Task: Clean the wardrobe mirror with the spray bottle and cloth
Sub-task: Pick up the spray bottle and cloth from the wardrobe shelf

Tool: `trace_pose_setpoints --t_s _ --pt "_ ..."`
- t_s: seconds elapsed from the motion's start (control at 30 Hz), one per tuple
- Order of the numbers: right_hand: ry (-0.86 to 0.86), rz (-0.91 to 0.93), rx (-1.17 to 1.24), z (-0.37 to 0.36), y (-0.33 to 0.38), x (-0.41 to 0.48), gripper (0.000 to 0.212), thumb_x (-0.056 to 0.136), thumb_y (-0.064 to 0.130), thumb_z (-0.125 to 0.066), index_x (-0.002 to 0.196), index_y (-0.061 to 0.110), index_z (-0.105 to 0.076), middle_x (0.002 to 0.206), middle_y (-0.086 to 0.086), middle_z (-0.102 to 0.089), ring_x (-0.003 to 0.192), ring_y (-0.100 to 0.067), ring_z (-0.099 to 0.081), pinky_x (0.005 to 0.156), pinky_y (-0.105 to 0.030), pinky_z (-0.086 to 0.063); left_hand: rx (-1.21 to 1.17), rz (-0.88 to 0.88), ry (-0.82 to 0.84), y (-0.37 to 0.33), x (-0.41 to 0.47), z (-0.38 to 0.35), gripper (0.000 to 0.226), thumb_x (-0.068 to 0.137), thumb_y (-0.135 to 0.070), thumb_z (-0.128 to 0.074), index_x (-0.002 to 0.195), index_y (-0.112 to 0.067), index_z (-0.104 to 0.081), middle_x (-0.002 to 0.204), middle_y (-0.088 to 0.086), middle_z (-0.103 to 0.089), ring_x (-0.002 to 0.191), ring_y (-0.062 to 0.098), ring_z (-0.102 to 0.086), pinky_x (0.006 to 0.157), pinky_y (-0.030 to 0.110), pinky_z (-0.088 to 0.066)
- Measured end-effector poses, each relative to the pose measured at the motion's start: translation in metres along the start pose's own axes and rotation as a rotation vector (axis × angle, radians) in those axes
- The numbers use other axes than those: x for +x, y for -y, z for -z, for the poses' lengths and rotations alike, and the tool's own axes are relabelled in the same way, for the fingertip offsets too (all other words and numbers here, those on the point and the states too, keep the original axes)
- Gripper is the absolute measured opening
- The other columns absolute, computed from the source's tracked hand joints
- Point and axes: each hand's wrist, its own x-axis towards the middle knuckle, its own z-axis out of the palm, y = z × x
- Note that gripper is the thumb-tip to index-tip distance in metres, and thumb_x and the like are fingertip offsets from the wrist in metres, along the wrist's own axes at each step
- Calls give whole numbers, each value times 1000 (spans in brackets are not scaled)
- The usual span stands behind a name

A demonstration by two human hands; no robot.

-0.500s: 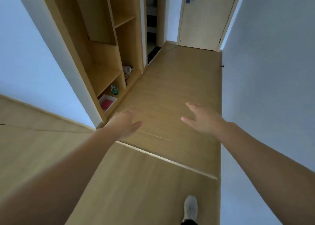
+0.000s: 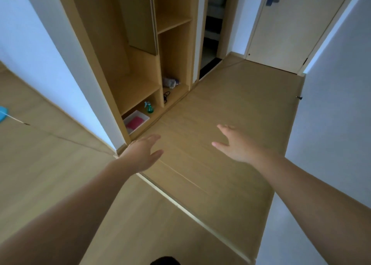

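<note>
A green spray bottle (image 2: 149, 107) stands on the bottom shelf of the open wooden wardrobe (image 2: 140, 64). Beside it, nearer to me, lies a white tray (image 2: 128, 117) holding a pink cloth (image 2: 135, 122). The mirror (image 2: 36, 124) fills the left of the view and reflects the wood floor and white wall. My left hand (image 2: 140, 153) is stretched forward, fingers apart and empty, just short of the wardrobe's bottom corner. My right hand (image 2: 235, 144) is also open and empty, held over the floor to the right.
A black cable (image 2: 166, 96) and a small bundle (image 2: 170, 82) lie in the wardrobe's right compartment. A closed door (image 2: 285, 30) stands at the far end of the corridor, a dark doorway (image 2: 212, 28) to its left. A white wall (image 2: 337, 104) runs along the right.
The view has moved closer to the wardrobe. Both hands stay open and stretched forward, now nearer the bottom shelf. My shoe at the bottom edge has dropped out of view.
</note>
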Motion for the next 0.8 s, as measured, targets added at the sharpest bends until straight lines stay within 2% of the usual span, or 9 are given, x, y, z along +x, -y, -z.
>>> trace_pose_setpoints --t_s 0.2,0.4,0.57,0.67,0.8 --pt "-14 67 -41 22 -24 82 74 95 53 -46 154 21 -16 161 -2 -18 148 -19 -17 119 -38 -21 -14 75 -18 4 62 4 59 93 -49 -48 146 -30 -30 142 1 -48 127 24 -49 105 43 -43" --pt "1 104 -22 43 -32 189 74 95 53 -47 154 22 -15 161 -1 -17 148 -18 -15 119 -44 -21 -58 106 -35 17 156 15 55 94 -48 -47 144 -31 -32 143 -2 -45 134 25 -42 108 44 -40" --pt "14 129 -19 67 -30 275 72 95 52 -45 154 22 -16 161 -1 -18 148 -19 -16 119 -42 -21 -105 122 -45 27 233 39 48 96 -45 -47 140 -27 -37 131 0 -55 123 24 -53 102 40 -45" --pt "9 155 -7 79 -31 319 73 95 53 -45 154 22 -16 161 -2 -18 148 -19 -18 119 -42 -22 -101 143 -34 34 269 56 47 96 -42 -47 139 -24 -39 128 0 -55 120 23 -53 101 41 -47" --pt "24 193 -20 91 -29 369 72 95 53 -46 154 23 -17 161 -1 -18 147 -19 -18 118 -42 -24 -67 176 -53 44 302 66 44 97 -41 -47 136 -24 -39 121 -3 -54 114 19 -53 95 31 -46"
